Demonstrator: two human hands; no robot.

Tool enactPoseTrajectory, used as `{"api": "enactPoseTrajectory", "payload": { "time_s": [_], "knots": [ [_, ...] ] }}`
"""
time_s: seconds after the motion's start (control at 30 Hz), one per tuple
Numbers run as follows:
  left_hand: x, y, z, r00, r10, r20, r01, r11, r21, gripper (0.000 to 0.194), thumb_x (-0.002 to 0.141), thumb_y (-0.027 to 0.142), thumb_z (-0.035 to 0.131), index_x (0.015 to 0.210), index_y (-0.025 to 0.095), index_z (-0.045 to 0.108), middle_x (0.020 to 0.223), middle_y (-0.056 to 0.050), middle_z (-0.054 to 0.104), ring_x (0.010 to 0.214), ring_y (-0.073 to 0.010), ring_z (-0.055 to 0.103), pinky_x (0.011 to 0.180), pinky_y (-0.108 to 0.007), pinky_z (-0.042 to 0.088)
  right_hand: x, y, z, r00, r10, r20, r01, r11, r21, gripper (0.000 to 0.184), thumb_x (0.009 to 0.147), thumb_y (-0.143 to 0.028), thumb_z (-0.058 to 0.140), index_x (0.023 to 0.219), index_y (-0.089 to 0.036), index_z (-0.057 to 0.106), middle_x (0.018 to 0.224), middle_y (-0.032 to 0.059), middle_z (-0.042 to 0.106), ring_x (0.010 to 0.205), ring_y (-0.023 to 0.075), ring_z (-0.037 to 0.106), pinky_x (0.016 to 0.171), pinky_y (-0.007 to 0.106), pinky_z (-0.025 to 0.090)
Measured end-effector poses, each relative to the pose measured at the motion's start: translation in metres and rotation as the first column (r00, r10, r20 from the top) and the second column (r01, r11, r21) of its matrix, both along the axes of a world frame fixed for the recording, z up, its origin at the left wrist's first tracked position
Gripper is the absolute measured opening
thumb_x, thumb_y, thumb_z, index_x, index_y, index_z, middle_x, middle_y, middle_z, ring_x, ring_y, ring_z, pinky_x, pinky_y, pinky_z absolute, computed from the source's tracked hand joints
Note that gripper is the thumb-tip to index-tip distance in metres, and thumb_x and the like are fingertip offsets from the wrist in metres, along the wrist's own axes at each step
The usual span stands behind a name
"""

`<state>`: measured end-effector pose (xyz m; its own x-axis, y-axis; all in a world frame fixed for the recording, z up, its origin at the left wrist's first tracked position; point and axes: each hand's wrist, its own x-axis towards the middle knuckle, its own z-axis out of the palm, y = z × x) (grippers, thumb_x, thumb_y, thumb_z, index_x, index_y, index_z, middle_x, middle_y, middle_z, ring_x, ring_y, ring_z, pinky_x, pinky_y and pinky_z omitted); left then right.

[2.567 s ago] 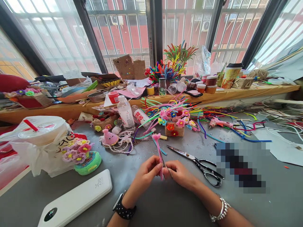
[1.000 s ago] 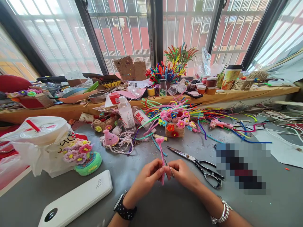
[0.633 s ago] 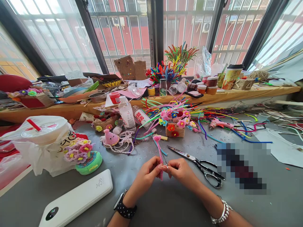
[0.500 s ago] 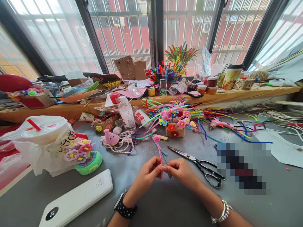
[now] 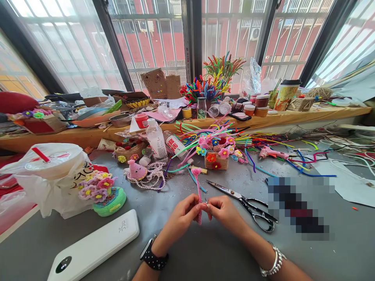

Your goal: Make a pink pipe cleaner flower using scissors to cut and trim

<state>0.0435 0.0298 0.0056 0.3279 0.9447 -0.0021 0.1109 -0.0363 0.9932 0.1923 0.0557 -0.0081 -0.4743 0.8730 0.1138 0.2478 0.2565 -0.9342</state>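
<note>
My left hand [image 5: 185,210] pinches the stem of a pink pipe-cleaner flower [image 5: 197,180] that stands nearly upright above the table. The fuzzy pink head is at the top, and the stem's lower end pokes out below my fingers. Close beside it, my right hand [image 5: 224,210] is closed on a small pair of scissors [image 5: 206,202], only partly visible; its thin metal blades are next to the stem. The fingertips of both hands meet around the stem. Large black-handled scissors [image 5: 240,198] lie on the table just beyond my right hand.
A white power bank [image 5: 96,244] lies front left, near a green crocheted flower pot [image 5: 109,202] and a bagged cup [image 5: 49,175]. Ahead are pearl strings [image 5: 155,175], a flower-trimmed twine basket [image 5: 216,162], loose pipe cleaners [image 5: 187,130] and a pink glue gun [image 5: 274,153].
The flower's head has tipped slightly to the right, and the small scissors' blades have shifted a little. Both hands stay in nearly the same place.
</note>
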Motion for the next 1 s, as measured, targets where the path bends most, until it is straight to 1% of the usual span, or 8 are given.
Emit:
{"api": "enactPoseTrajectory", "payload": {
  "time_s": [0.17, 0.33, 0.43, 0.67, 0.8, 1.0],
  "knots": [
    [-0.0002, -0.0002, 0.0021, 1.0, 0.0, 0.0, 0.0, 1.0, 0.003, 0.022, 0.078, 0.036, 0.046, 0.068, 0.016, 0.046, 0.059, 0.004, 0.043, 0.055, -0.01, 0.043, 0.053, -0.022, 0.037, -0.0002, -0.0008, -0.002, 1.0, 0.003, -0.012, -0.003, 1.0, -0.005, 0.053, 0.073, -0.057, 0.043, 0.042, -0.014, 0.046, 0.041, -0.0047, 0.033, 0.042, 0.0071, 0.029, 0.043, 0.021, 0.022],
    [0.0003, 0.0002, -0.0008, 0.999, -0.045, 0.027, 0.046, 0.999, -0.019, 0.022, 0.079, 0.037, 0.044, 0.074, 0.015, 0.046, 0.064, 0.002, 0.047, 0.058, -0.0104, 0.044, 0.055, -0.022, 0.038, 0.0008, -0.0007, -0.0004, 0.991, 0.11, -0.071, -0.111, 0.994, -0.016, 0.057, 0.073, -0.064, 0.034, 0.048, -0.014, 0.048, 0.045, -0.0042, 0.035, 0.045, 0.0076, 0.031, 0.044, 0.021, 0.024],
    [0.0008, -0.0003, -0.0026, 0.998, -0.053, 0.034, 0.053, 0.998, -0.02, 0.022, 0.079, 0.037, 0.045, 0.074, 0.015, 0.046, 0.066, 0.001, 0.048, 0.06, -0.0104, 0.044, 0.056, -0.023, 0.038, 0.0013, -0.0005, 0.001, 0.985, 0.146, -0.094, -0.148, 0.989, -0.017, 0.058, 0.073, -0.066, 0.03, 0.052, -0.015, 0.048, 0.048, -0.0039, 0.036, 0.047, 0.0079, 0.031, 0.046, 0.02, 0.026],
    [0.0013, -0.0016, -0.0003, 0.997, -0.044, 0.068, 0.047, 0.998, -0.046, 0.024, 0.078, 0.038, 0.046, 0.074, 0.015, 0.047, 0.065, 0.001, 0.049, 0.059, -0.0107, 0.045, 0.056, -0.023, 0.04, 0.002, 0.0003, 0.0007, 0.984, 0.154, -0.088, -0.157, 0.987, -0.028, 0.057, 0.073, -0.065, 0.031, 0.053, -0.015, 0.049, 0.051, -0.0034, 0.036, 0.049, 0.0089, 0.033, 0.047, 0.021, 0.027],
    [0.0017, -0.0023, 0.002, 0.994, -0.04, 0.105, 0.045, 0.998, -0.045, 0.023, 0.078, 0.037, 0.047, 0.074, 0.015, 0.048, 0.065, 0.001, 0.049, 0.059, -0.011, 0.046, 0.055, -0.023, 0.041, 0.0001, -0.0005, -0.0003, 0.977, 0.183, -0.11, -0.187, 0.982, -0.029, 0.056, 0.075, -0.063, 0.031, 0.055, -0.015, 0.05, 0.052, -0.0033, 0.037, 0.05, 0.0089, 0.033, 0.047, 0.021, 0.026],
    [0.0017, -0.0028, -0.0007, 0.991, -0.083, 0.107, 0.086, 0.996, -0.02, 0.022, 0.078, 0.036, 0.047, 0.075, 0.015, 0.049, 0.066, 0.001, 0.046, 0.06, -0.0106, 0.044, 0.055, -0.022, 0.041, -0.0001, -0.0001, -0.0021, 0.976, 0.165, -0.138, -0.172, 0.984, -0.04, 0.053, 0.076, -0.06, 0.032, 0.057, -0.015, 0.051, 0.053, -0.003, 0.039, 0.05, 0.0092, 0.033, 0.048, 0.021, 0.026]
  ]
}}
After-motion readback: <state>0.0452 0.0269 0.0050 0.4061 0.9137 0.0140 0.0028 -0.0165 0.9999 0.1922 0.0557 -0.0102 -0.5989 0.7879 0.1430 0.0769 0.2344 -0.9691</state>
